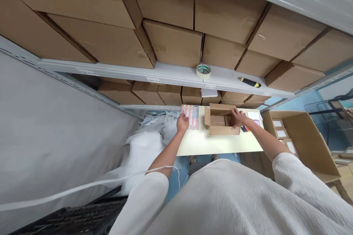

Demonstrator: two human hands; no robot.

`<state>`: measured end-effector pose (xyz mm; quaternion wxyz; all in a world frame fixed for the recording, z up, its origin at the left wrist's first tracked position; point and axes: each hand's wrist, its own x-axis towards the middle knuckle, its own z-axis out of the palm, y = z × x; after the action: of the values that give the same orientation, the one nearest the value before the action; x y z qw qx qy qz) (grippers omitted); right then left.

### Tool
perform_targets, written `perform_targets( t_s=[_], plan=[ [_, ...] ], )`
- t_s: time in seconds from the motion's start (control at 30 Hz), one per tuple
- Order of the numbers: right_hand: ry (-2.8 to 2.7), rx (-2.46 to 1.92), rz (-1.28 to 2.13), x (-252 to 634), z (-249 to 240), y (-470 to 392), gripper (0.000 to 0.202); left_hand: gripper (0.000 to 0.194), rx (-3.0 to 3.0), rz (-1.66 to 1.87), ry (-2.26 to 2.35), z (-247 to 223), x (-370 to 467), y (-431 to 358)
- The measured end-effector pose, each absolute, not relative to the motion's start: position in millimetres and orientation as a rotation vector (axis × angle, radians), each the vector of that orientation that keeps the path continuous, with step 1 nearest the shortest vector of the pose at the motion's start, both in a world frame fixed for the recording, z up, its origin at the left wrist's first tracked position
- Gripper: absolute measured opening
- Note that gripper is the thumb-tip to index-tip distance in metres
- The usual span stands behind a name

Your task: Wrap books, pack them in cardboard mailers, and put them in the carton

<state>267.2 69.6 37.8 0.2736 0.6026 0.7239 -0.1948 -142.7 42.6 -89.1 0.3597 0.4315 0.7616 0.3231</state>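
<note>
An open cardboard box (224, 130) stands on the pale table (198, 147), with brown cardboard showing inside. My right hand (238, 118) is at the box's right end, its fingers spread over the edge and partly inside. Left of the box lies a flat packet with a red, white and blue pattern (194, 117). My left hand (182, 122) is at the packet's left edge with its fingers curled; whether it grips the packet is too small to tell.
A shelf (171, 71) full of cartons spans the front, bearing a tape roll (203, 71) and a yellow-black cutter (249, 82). White wrapping (143, 154) is heaped at the left. A large open carton (311, 139) stands at the right. A white cable (82, 186) crosses the lower left.
</note>
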Motion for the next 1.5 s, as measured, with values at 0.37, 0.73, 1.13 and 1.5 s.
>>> perform_targets(
  t_s=[0.37, 0.73, 1.13, 1.5],
  plan=[
    [1.932, 1.656, -0.538, 269.7, 34.5, 65.6, 0.166, 0.044, 1.115, 0.334, 2.157, -114.9, -168.0, 60.3],
    [1.908, 1.666, -0.526, 269.0, 33.2, 63.3, 0.168, 0.047, 1.043, 0.235, 2.301, -113.6, -152.3, 62.7],
    [1.891, 1.650, -0.506, 263.3, 40.1, 62.4, 0.166, 0.034, 1.037, 0.194, 2.266, -114.4, -151.6, 65.4],
    [1.923, 1.694, -0.562, 267.2, 35.2, 62.9, 0.167, 0.059, 0.923, 0.310, 2.081, -114.6, -146.6, 51.2]
  ],
)
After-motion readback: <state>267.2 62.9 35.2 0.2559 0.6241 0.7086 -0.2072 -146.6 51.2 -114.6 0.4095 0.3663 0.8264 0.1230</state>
